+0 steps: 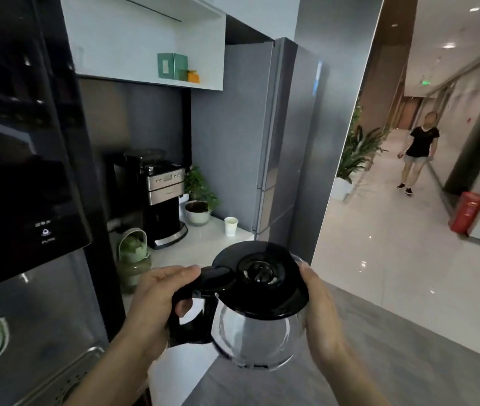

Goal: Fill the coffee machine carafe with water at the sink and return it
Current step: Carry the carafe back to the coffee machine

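You have the clear glass carafe with black lid and handle [257, 326] in mid-air in front of you. Your left hand [157, 297] is wrapped round the handle, and your right hand [320, 312] cups the glass belly with its thumb by the lid rim. The black and steel coffee machine [164, 197] stands well apart on the pale countertop [203, 241], its warming plate bare, so the return is still to do. No sink is in view. Reflections on the glass hide the water level, and your right fingers are hidden behind the carafe.
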`<state>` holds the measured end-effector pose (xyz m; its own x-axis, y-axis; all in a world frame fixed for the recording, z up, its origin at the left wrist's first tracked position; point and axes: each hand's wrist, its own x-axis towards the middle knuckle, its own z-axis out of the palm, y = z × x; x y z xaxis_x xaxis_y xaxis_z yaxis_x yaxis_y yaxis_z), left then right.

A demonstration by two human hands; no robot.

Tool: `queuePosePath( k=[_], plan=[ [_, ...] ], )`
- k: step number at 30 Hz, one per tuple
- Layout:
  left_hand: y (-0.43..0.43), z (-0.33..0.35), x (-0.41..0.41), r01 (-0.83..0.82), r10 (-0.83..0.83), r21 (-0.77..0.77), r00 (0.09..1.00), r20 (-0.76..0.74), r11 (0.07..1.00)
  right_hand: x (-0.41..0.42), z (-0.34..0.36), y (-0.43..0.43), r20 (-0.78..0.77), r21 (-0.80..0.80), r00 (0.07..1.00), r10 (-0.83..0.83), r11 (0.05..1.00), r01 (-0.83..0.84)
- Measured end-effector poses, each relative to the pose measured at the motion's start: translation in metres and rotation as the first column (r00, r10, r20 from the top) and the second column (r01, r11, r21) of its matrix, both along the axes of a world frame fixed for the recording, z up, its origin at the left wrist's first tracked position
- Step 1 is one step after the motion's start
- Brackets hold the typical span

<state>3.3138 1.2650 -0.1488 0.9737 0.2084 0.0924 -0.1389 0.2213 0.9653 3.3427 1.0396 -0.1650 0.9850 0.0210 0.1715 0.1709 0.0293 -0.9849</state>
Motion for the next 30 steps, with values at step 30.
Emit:
queuePosePath(
  k=[30],
  plan=[
    [0.093,-0.082,0.432,-0.522,0.52,-0.081,0.853,-0.052,0.849,0.555,-0.068,0.151,-0.243,0.17,0.837,0.491,0.87,-0.462]
  ],
)
